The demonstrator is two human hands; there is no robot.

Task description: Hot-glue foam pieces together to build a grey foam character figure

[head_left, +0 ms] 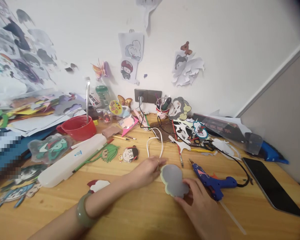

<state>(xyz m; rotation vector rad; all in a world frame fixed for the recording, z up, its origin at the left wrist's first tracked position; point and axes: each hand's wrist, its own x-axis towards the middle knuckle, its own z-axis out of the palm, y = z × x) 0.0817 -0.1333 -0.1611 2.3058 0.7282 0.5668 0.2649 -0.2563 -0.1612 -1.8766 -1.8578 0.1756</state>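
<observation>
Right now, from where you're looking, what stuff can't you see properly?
In the head view:
- Underside of the scalloped grey cutout in the right hand: faces away.
- Part of the red-and-white cutout: hidden by the left forearm.
- Lettering on the dark panel: too blurred.
- Bottom of the red mug: hidden by its near wall.

I am seeing a small, cloud-shaped cutout (172,181) showing its plain grey face, a pale yellow-green scalloped rim running down its left and lower sides. It is being pinched at its lower right, sitting well in from the worktop's (140,216) back and right edges.
</observation>
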